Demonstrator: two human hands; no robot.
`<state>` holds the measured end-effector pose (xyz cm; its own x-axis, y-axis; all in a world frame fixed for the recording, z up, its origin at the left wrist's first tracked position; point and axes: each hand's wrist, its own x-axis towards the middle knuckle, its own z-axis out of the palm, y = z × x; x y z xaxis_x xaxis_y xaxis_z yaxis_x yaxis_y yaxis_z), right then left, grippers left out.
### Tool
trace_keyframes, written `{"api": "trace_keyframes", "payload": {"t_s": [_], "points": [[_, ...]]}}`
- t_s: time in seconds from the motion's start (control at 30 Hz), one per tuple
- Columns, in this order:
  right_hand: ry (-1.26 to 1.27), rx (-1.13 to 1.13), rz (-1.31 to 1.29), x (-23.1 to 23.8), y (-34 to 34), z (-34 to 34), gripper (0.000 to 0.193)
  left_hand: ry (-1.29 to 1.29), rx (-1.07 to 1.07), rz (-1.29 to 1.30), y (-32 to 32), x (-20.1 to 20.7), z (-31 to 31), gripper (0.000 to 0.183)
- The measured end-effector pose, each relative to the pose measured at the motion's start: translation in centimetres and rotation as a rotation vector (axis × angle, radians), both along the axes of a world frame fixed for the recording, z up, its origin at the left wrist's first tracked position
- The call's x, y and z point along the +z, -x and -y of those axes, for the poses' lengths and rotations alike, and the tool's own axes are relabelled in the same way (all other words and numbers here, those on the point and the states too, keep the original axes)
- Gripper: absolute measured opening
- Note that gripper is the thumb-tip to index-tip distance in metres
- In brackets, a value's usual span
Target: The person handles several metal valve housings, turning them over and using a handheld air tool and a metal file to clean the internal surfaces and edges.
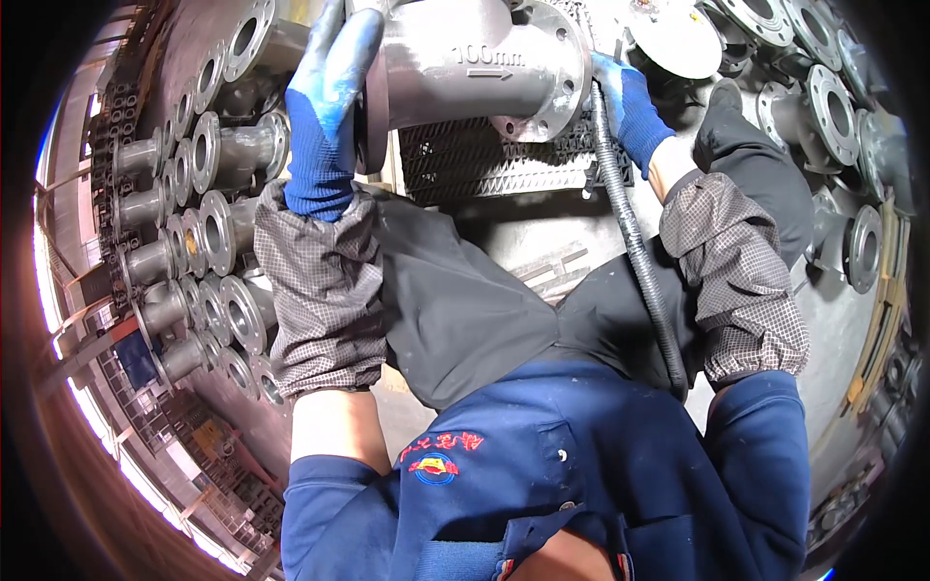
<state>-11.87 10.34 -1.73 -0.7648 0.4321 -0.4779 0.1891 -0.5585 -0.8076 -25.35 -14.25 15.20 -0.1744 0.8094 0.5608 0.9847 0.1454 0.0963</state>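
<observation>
A grey cast-metal valve body [465, 73] with round flanges at its ends lies across the top of the view, a raised arrow on its side. My left hand [325, 116], in a blue glove, holds the left flange, fingers stretched along its rim. At the right flange, my gloved right hand [630, 107] grips from the far side; its fingertips are partly hidden behind the flange. A third flange with bolt holes [531, 126] shows below the body. Just beside my right hand, a grey corrugated hose [635, 242] runs down over my lap.
Below the valve body is a dark metal grate [455, 160]. Rows of flanged castings [228, 155] stand at the left, and more flanged castings [828, 116] lie at the right. A pale round disc [678, 39] sits at the top right. Flat metal strips [552, 271] lie between my legs.
</observation>
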Motion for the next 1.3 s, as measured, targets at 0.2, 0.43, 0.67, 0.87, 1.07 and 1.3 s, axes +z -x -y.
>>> {"api": "trace_keyframes", "payload": {"t_s": [0.2,0.43,0.67,0.87,1.07,1.3], "points": [[-0.315,0.049,-0.256,0.0,1.0,-0.2,0.029,-0.046,0.332,0.762,0.1,-1.2,-0.1,0.064],[-0.496,0.135,-0.137,-2.3,1.1,3.7,0.033,-0.183,0.514,1.151,-0.8,-1.0,3.3,0.071],[-0.321,0.278,-0.050,6.3,0.7,4.1,0.032,-0.248,0.274,0.784,-0.2,-2.9,7.5,0.035],[-0.197,0.216,-0.044,6.9,0.1,4.0,0.038,-0.666,0.255,1.433,-3.6,-2.6,7.0,0.035],[0.086,0.200,-0.170,3.4,1.6,0.3,0.042,-0.454,0.228,0.793,-3.7,-1.7,6.2,0.067],[-0.417,0.236,0.176,-0.2,-4.0,3.1,0.033,-0.788,0.039,1.852,-2.3,1.1,3.8,0.078]]}}
